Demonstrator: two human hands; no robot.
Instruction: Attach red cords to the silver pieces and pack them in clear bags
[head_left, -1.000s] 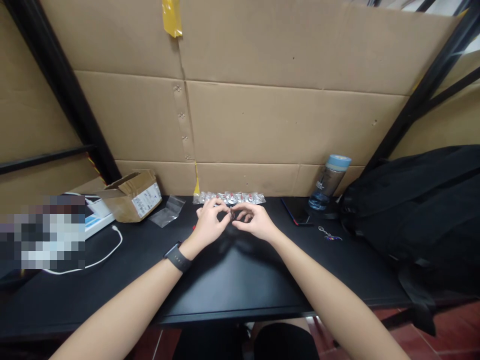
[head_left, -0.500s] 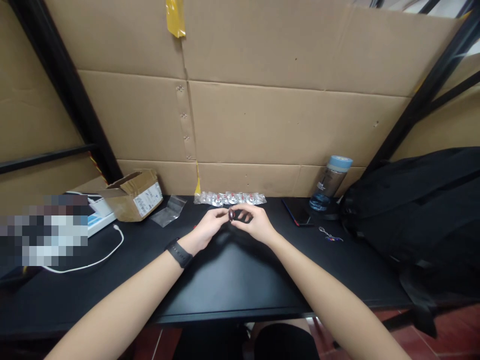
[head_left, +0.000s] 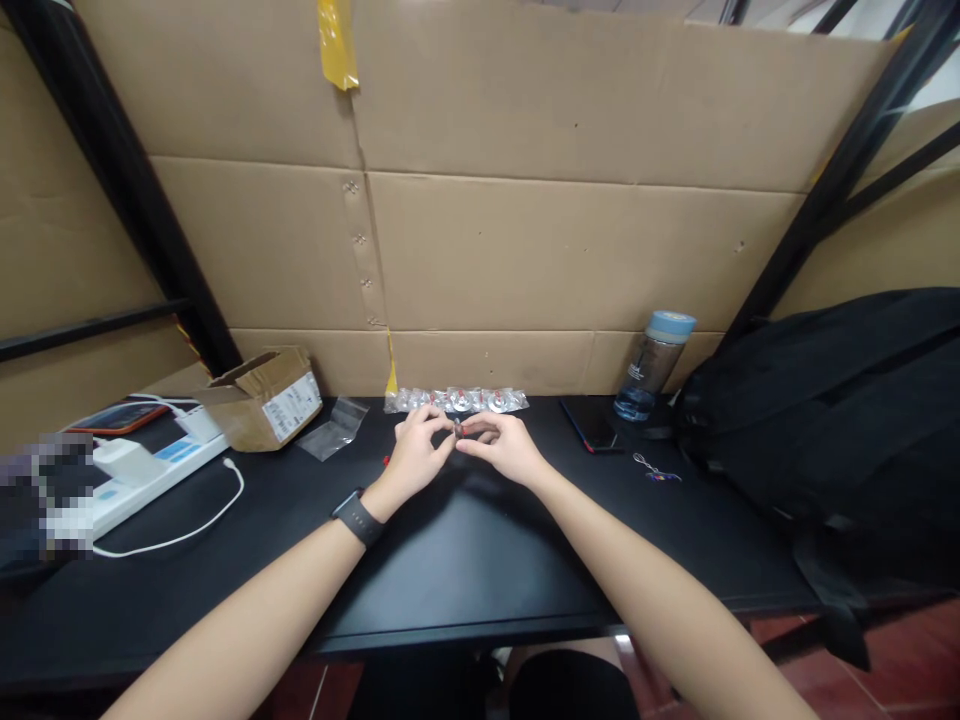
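Note:
Between the fingertips of both hands is a small dark round object [head_left: 459,429], with a bit of red showing beside it. My left hand [head_left: 420,450], with a dark watch on its wrist, pinches it from the left. From the right, my right hand [head_left: 504,447] grips it between thumb and fingers. Just behind the hands lies a row of small clear packets [head_left: 495,400] with silvery, red-marked contents. A small red item [head_left: 387,461] shows on the black table [head_left: 465,560] left of my left hand.
To the left are an open cardboard box [head_left: 262,405], a clear plastic bag [head_left: 335,428], a white power strip [head_left: 161,470] and a cable. On the right stand a bottle [head_left: 654,365], a phone [head_left: 592,425], a keychain [head_left: 658,472] and a black backpack [head_left: 832,420].
The dark object has turned between the fingers, and red now shows beside it. My left hand's fingers have shifted up and over. The camera view has moved slightly.

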